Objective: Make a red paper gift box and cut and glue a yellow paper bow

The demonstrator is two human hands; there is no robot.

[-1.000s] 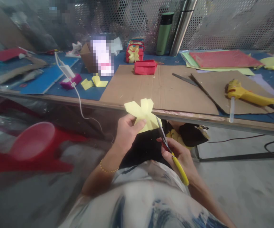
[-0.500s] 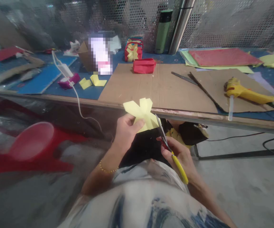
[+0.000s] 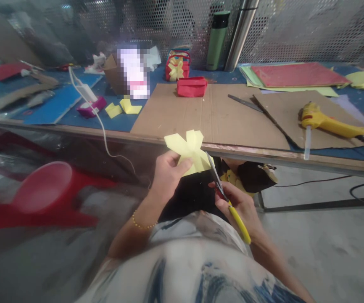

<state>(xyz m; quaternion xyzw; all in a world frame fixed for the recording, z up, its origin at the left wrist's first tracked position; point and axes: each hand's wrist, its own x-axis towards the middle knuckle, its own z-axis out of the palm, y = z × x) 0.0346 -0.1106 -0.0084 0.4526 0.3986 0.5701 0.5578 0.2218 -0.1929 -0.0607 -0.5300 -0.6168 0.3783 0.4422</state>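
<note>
Between thumb and fingers, my left hand (image 3: 169, 172) pinches a yellow paper flower (image 3: 191, 150) with several petals, just below the table's front edge. My right hand (image 3: 237, 204) grips a pair of scissors (image 3: 238, 223) with yellow handles. The blades point up and to the left, at the flower's right petal; whether they touch the paper I cannot tell. Cut yellow paper pieces (image 3: 128, 106) lie on the blue tabletop, left of a cardboard sheet (image 3: 182, 115). A small red paper box (image 3: 192, 87) sits at the back of that sheet.
A yellow glue gun (image 3: 330, 122) rests on cardboard at the right, near a dark blade (image 3: 243, 102). A red basket with a yellow flower (image 3: 177, 69) and a green bottle (image 3: 217, 42) stand behind. A white cable (image 3: 104, 139) hangs over the edge above a red stool (image 3: 46, 187).
Hardly anything differs. Both hands, the flower and the scissors keep nearly the same place, with only a very slight shift to the right in view.
</note>
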